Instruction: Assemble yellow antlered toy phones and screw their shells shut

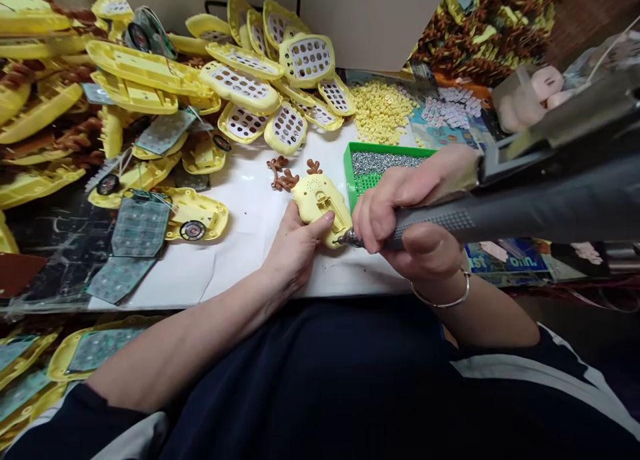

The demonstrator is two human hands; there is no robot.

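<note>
My left hand (pixel 297 243) is closed around a yellow plastic toy housing (pixel 315 197) with brown antlers, its back with the open battery compartment facing up. My right hand (pixel 415 213) grips a dark grey power screwdriver (pixel 450 221), which lies almost level across the view. The bit meets the lower right end of the housing, near my left thumb; the screw under it is too small to make out. Behind my right hand stands a green tray (pixel 351 180) of small screws, partly covered by that hand. Loose brown antler pieces (pixel 277 173) lie just beyond the housing.
Yellow shells with white keypads (pixel 240 87) are heaped at the back. Half shells with circuit boards (pixel 141 223) and speakers (pixel 193 230) crowd the left. Small yellow parts (pixel 383 110) and pale buttons (pixel 450 107) lie behind the tray. A plastic tub (pixel 517 103) stands at right.
</note>
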